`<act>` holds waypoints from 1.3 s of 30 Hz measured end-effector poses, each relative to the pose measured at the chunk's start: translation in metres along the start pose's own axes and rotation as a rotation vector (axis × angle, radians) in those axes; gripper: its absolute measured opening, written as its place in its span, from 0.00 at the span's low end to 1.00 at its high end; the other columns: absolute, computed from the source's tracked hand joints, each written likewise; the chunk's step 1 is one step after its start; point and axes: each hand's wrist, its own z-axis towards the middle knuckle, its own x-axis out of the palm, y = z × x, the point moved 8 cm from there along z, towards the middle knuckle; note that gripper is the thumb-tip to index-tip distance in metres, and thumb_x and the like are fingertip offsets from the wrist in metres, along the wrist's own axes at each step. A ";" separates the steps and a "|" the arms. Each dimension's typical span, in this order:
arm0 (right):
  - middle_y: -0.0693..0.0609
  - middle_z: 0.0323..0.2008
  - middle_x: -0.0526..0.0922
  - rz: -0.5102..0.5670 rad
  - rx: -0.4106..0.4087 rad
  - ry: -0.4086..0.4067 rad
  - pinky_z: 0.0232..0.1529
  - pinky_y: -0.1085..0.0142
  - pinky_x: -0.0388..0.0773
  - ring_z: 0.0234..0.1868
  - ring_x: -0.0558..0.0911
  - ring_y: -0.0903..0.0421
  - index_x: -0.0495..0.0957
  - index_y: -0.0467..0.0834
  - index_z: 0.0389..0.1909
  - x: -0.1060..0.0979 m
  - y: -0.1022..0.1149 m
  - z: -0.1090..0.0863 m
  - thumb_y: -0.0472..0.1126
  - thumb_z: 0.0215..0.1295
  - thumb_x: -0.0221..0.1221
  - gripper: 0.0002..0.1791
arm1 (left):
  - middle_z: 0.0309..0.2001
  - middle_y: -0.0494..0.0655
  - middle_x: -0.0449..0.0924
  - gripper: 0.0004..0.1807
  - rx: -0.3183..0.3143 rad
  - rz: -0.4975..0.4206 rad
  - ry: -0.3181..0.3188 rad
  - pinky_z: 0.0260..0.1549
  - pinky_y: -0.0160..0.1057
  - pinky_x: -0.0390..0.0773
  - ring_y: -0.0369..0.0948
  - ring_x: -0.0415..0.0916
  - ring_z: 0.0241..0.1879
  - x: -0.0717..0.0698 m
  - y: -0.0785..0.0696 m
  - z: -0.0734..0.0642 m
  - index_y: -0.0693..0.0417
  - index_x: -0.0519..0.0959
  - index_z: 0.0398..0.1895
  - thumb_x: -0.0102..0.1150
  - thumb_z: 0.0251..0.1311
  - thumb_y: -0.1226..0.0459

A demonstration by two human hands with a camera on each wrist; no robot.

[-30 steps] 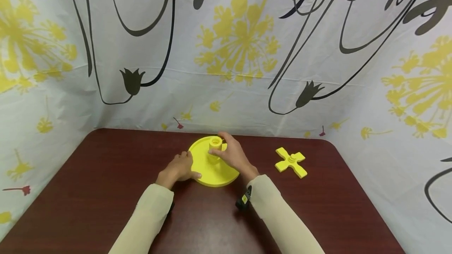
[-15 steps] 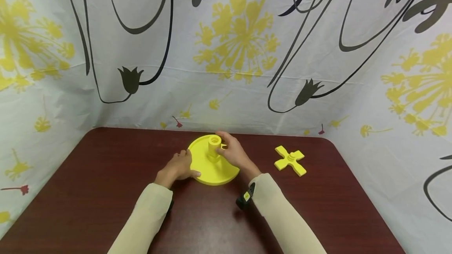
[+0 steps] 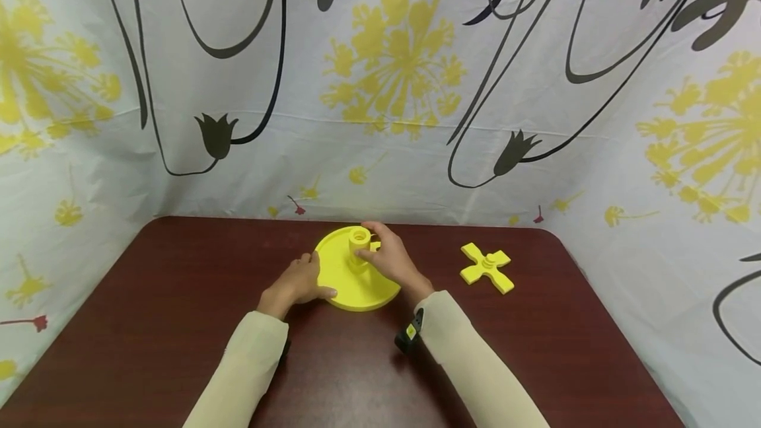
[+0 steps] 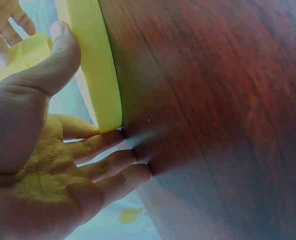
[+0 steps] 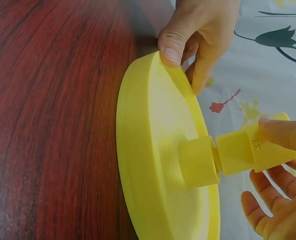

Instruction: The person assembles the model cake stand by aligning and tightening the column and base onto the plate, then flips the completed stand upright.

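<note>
A yellow round tray-like disc (image 3: 357, 289) with a raised rim lies on the table, a short post (image 5: 200, 162) standing at its middle. My left hand (image 3: 297, 281) grips the disc's left rim, thumb on the near side and fingers round the outer edge, their tips down at the tabletop in the left wrist view. My right hand (image 3: 392, 259) pinches a yellow stepped cylindrical piece (image 5: 238, 151) marked "33" between thumb and fingers. That piece sits upright in line with the post, a narrow seam between them. Its hollow round top faces up in the head view.
A yellow four-armed cross (image 3: 487, 268) with a central threaded-looking stub lies to the right of the disc. The dark red wooden table (image 3: 208, 349) has a patterned white cloth (image 3: 380, 177) hanging behind it and at both sides.
My right thumb has slid back off the stepped piece and come round it again. The left hand keeps its place on the rim; the whole head view shifts slightly.
</note>
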 end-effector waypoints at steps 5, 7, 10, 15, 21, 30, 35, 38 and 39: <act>0.45 0.66 0.72 0.024 -0.003 0.030 0.60 0.50 0.74 0.65 0.73 0.46 0.66 0.41 0.70 -0.001 0.001 -0.002 0.39 0.64 0.67 0.35 | 0.73 0.74 0.49 0.55 0.003 -0.021 0.002 0.66 0.60 0.61 0.66 0.52 0.72 0.001 0.000 0.000 0.74 0.44 0.76 0.66 0.62 0.51; 0.44 0.66 0.72 0.047 -0.019 0.039 0.61 0.49 0.74 0.65 0.73 0.45 0.65 0.40 0.70 -0.002 0.003 -0.002 0.37 0.64 0.66 0.35 | 0.73 0.74 0.49 0.55 0.001 -0.025 0.002 0.66 0.60 0.61 0.66 0.52 0.72 0.001 0.000 -0.001 0.74 0.45 0.76 0.66 0.62 0.51; 0.42 0.66 0.72 0.069 -0.044 0.042 0.63 0.49 0.72 0.65 0.73 0.44 0.65 0.38 0.70 -0.003 0.005 -0.002 0.34 0.65 0.65 0.33 | 0.73 0.73 0.49 0.55 -0.005 -0.027 0.004 0.66 0.60 0.61 0.65 0.52 0.72 0.000 0.001 -0.001 0.74 0.45 0.76 0.66 0.62 0.51; 0.43 0.67 0.72 0.075 -0.053 0.042 0.65 0.51 0.70 0.67 0.72 0.45 0.66 0.39 0.70 -0.002 0.004 -0.001 0.31 0.65 0.64 0.33 | 0.73 0.74 0.49 0.55 -0.005 -0.018 0.007 0.66 0.60 0.61 0.65 0.52 0.72 0.000 0.000 0.000 0.74 0.45 0.76 0.66 0.62 0.51; 0.42 0.68 0.71 0.087 -0.049 0.046 0.65 0.51 0.70 0.68 0.72 0.45 0.65 0.38 0.71 0.000 0.002 0.000 0.30 0.65 0.62 0.33 | 0.74 0.74 0.48 0.54 -0.002 -0.011 0.013 0.67 0.60 0.61 0.66 0.51 0.72 0.000 -0.001 0.000 0.74 0.44 0.76 0.65 0.63 0.51; 0.42 0.66 0.73 0.069 -0.026 0.032 0.63 0.51 0.72 0.65 0.74 0.45 0.66 0.40 0.70 -0.002 0.001 -0.001 0.32 0.65 0.64 0.33 | 0.73 0.74 0.48 0.54 0.001 0.001 0.011 0.66 0.60 0.61 0.66 0.52 0.72 0.000 -0.001 0.000 0.74 0.44 0.76 0.65 0.63 0.52; 0.43 0.62 0.76 0.064 -0.010 0.016 0.60 0.50 0.75 0.62 0.76 0.45 0.68 0.40 0.68 -0.003 -0.001 -0.001 0.34 0.65 0.65 0.31 | 0.74 0.74 0.48 0.54 -0.003 0.002 0.015 0.67 0.60 0.61 0.66 0.51 0.72 0.000 0.000 0.001 0.74 0.44 0.76 0.65 0.63 0.51; 0.43 0.59 0.78 0.068 0.009 0.001 0.59 0.50 0.76 0.60 0.77 0.45 0.70 0.40 0.66 -0.002 -0.002 -0.001 0.35 0.64 0.65 0.30 | 0.74 0.74 0.48 0.54 -0.005 -0.003 0.015 0.67 0.60 0.61 0.66 0.51 0.72 0.000 -0.001 0.000 0.74 0.44 0.76 0.65 0.63 0.52; 0.43 0.59 0.78 0.067 0.017 -0.005 0.58 0.51 0.76 0.60 0.78 0.46 0.70 0.41 0.66 -0.002 -0.003 -0.001 0.36 0.64 0.66 0.29 | 0.74 0.74 0.48 0.54 -0.006 -0.004 0.015 0.67 0.60 0.61 0.66 0.51 0.72 0.000 -0.001 0.000 0.74 0.44 0.76 0.65 0.63 0.52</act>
